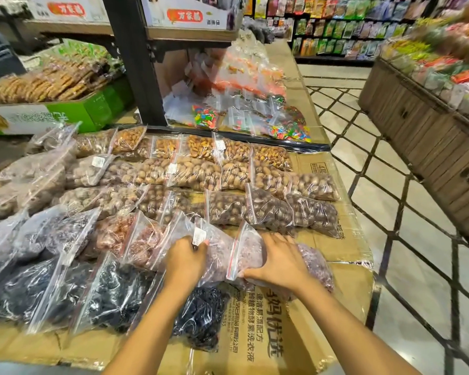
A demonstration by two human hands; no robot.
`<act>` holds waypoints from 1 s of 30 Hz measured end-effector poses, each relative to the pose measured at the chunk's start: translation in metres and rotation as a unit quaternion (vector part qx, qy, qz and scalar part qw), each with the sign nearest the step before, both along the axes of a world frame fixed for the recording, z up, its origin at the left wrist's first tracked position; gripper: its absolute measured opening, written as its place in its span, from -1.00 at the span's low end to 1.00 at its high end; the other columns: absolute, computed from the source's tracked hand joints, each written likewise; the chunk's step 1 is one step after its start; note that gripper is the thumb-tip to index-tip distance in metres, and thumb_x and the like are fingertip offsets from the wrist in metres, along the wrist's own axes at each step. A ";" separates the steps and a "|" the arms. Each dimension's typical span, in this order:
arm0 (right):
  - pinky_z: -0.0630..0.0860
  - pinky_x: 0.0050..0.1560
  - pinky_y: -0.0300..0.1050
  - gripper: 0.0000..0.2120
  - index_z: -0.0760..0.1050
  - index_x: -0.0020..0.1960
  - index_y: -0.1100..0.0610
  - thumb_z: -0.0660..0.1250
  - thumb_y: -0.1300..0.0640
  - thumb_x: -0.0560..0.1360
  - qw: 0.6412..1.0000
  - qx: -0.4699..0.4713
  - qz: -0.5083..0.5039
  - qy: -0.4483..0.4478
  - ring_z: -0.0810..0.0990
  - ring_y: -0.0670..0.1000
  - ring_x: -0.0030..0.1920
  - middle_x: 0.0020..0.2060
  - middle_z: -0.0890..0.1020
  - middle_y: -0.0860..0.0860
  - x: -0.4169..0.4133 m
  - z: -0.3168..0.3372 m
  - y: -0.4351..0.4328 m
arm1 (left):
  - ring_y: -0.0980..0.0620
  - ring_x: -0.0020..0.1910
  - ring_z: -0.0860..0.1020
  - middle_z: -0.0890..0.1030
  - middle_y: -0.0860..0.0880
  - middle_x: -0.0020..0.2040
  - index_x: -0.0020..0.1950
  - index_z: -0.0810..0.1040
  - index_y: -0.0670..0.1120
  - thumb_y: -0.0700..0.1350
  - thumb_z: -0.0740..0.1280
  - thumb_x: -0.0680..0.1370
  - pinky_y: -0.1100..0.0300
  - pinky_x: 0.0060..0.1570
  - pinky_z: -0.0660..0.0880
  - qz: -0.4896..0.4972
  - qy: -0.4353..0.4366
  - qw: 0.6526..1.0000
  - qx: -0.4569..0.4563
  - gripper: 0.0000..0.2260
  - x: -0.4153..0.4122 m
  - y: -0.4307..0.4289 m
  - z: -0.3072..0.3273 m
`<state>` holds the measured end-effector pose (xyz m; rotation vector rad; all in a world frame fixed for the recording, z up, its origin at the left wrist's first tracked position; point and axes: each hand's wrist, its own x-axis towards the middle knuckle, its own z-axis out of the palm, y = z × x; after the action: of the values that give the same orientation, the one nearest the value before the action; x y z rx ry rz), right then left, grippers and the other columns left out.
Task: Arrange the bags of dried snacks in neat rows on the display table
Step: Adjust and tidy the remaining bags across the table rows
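Two clear zip bags of purplish dried snacks are recorded near the table's right edge, in the second row from the near edge, overlapping each other. The left bag [218, 259], bearing a white label, is pinched at its top by the left hand [186, 262], grip closed on the film beside the label. The right bag [316, 263], red-striped at the zip, is clasped by the right hand [278, 262], thumb under the zip edge, fingers curled over the top. Dark fruit bags [106, 290] are laid along the near edge. Brown nut bags [228, 174] are ranked in rows toward the far edge. The table [347, 288] is topped with printed cardboard [257, 342] under clear film
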<state>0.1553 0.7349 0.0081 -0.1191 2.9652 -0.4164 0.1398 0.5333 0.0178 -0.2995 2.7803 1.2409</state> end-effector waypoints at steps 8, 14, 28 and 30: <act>0.21 0.39 -0.03 0.11 0.21 0.43 0.09 0.10 -0.64 0.11 0.999 0.008 0.032 -0.004 0.38 0.03 0.32 0.34 0.42 0.02 -0.003 -0.011 0.005 | 0.11 -0.27 0.50 0.57 -0.07 -0.16 0.11 0.50 -0.23 -0.05 0.25 0.58 0.41 -0.33 0.44 -0.024 0.089 0.990 -0.103 -0.74 0.000 -0.011 0.012; 0.17 0.42 -0.02 0.13 0.18 0.44 0.08 0.11 -0.65 0.11 0.999 0.004 0.032 -0.009 0.35 0.02 0.35 0.38 0.38 0.01 -0.005 -0.014 0.006 | 0.06 -0.25 0.55 0.62 -0.09 -0.15 0.06 0.54 -0.24 -0.12 0.32 0.55 0.17 -0.13 0.56 0.051 0.036 0.997 -0.041 -0.80 -0.003 -0.055 0.020; 0.20 0.42 0.01 0.11 0.29 0.36 0.06 0.05 -0.68 0.06 0.999 0.002 0.038 0.016 0.42 0.01 0.28 0.28 0.48 -0.02 -0.008 -0.019 0.008 | -0.11 -0.50 0.52 0.48 -0.11 -0.52 -0.38 0.48 -0.22 -0.19 0.36 0.53 0.23 -0.50 0.48 0.077 0.036 0.996 0.016 -0.72 0.014 -0.060 0.022; 0.20 0.42 0.01 0.12 0.28 0.37 0.05 0.04 -0.68 0.06 0.999 0.006 0.037 0.015 0.42 0.02 0.29 0.29 0.47 -0.02 -0.008 -0.020 0.008 | -0.13 -0.51 0.53 0.52 -0.15 -0.50 -0.34 0.51 -0.22 -0.14 0.36 0.52 0.15 -0.47 0.46 0.078 0.035 0.996 0.005 -0.73 0.008 -0.061 0.023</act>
<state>0.1473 0.7431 -0.0122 -0.2349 2.9819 -0.3910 0.1482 0.4719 0.0405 -0.4892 2.8571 1.3220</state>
